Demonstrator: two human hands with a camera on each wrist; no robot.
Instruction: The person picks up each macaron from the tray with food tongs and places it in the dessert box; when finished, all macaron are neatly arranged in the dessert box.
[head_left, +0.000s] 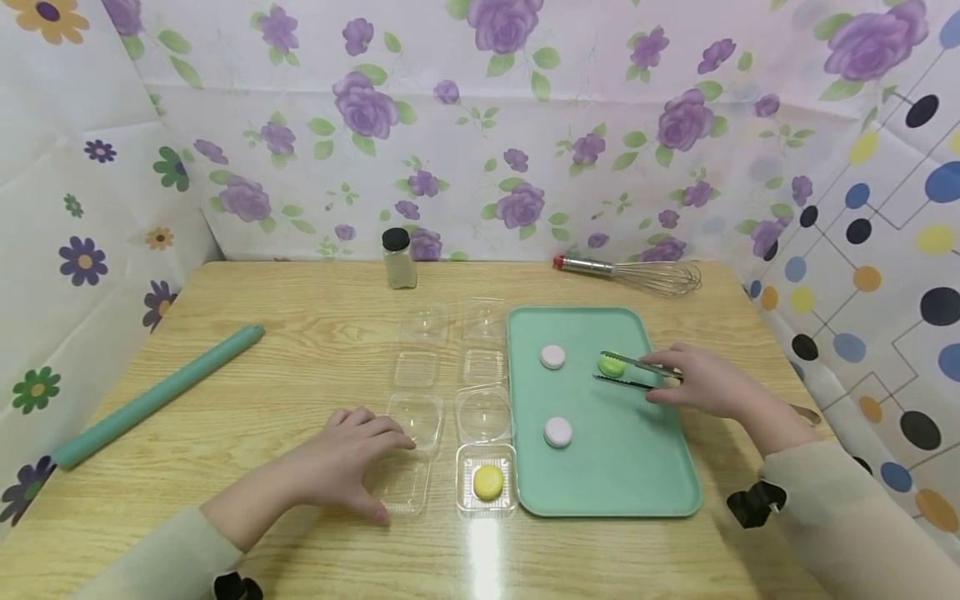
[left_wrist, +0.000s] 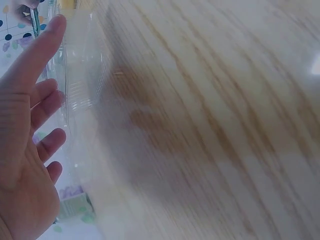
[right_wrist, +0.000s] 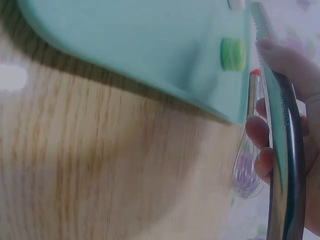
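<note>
My right hand (head_left: 705,382) holds metal tongs (right_wrist: 286,150), thumb on one side and fingers on the other. In the head view the serrated tips of the tongs stand apart, one overlapping the green macaron (head_left: 611,367) on the teal tray (head_left: 600,483). Two pale pink macarons, a far one (head_left: 552,357) and a near one (head_left: 558,432), also lie there. My left hand (head_left: 341,462) has its fingers loosely bent and holds nothing, close over an opened clear plastic box (head_left: 414,487). Beside it, another opened box (head_left: 463,500) contains a yellow macaron (head_left: 488,482).
Two more opened clear boxes, a left one (head_left: 416,369) and a right one (head_left: 483,367), lie farther back. Behind them stand a black-lidded jar (head_left: 400,268) and a lying whisk (head_left: 645,275). A teal rod (head_left: 161,396) lies at left. Patterned sheets enclose the wooden table (head_left: 315,312).
</note>
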